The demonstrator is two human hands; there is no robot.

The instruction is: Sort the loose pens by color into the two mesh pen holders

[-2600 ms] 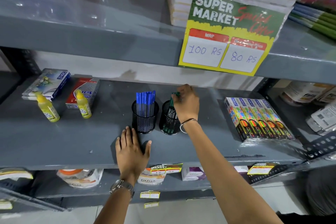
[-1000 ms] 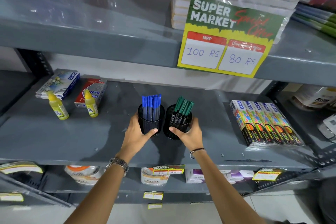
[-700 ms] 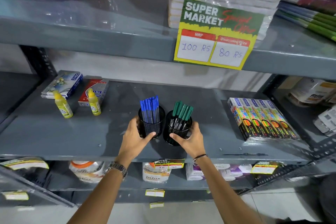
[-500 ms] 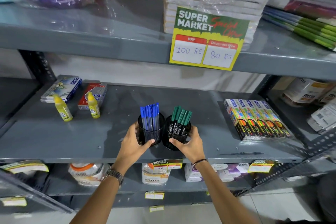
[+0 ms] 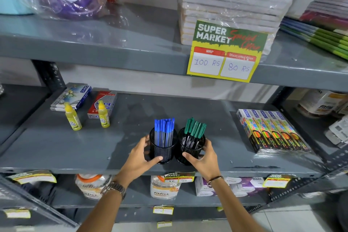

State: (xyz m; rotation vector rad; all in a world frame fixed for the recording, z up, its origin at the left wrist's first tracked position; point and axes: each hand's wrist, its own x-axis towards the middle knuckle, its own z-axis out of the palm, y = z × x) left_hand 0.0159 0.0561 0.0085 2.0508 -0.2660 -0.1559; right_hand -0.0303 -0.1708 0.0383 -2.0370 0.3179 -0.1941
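Two black mesh pen holders stood touching side by side near the front edge of a grey metal shelf (image 5: 56, 149), just below the centre of the view. The left mesh holder (image 5: 163, 149) held blue-capped pens (image 5: 164, 130), standing upright. The right mesh holder (image 5: 190, 150) held green-capped pens (image 5: 194, 130), leaning slightly toward one o'clock. No loose pens lay on the shelf.

The person's left hand (image 5: 140, 158) wrapped the left holder from its nine o'clock side, thumb across the front near the base and fingers curled around the far side. The right hand (image 5: 204, 158) wrapped the right holder from its three o'clock side in the same way, thumb in front, fingers behind. A metal wristwatch (image 5: 114, 189) sat on the left wrist and a thin bangle (image 5: 214, 178) on the right.

At ten o'clock from the holders stood two small yellow bottles (image 5: 72, 118), with two flat boxes (image 5: 102, 103) lying behind them. At three o'clock lay a row of colourful neon-printed boxes (image 5: 271, 132). At one o'clock, on the edge of the shelf above, hung a yellow and green supermarket price sign (image 5: 226, 51) reading 100 Rs and 80 Rs, with plastic-wrapped stacked white packs (image 5: 231, 0) behind it.
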